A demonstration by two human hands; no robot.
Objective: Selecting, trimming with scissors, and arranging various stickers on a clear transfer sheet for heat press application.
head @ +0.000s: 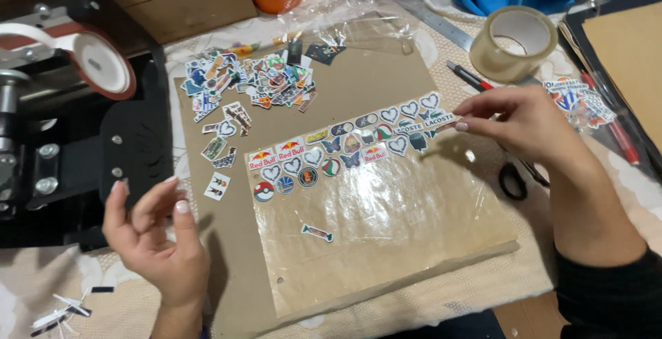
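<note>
At right end of the sticker row [358, 139] on the clear sheet [379, 222], right hand [524, 122] pinches a small sticker [441, 120]; thin, light, best held by edge. Left hand [155, 235] hovers open, empty.

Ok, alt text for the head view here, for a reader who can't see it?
The right hand places a small sticker at the end of rows of stickers on a clear sheet over a cardboard board. The left hand hovers open beside the board; a loose sticker pile and a tape roll lie behind.
</note>
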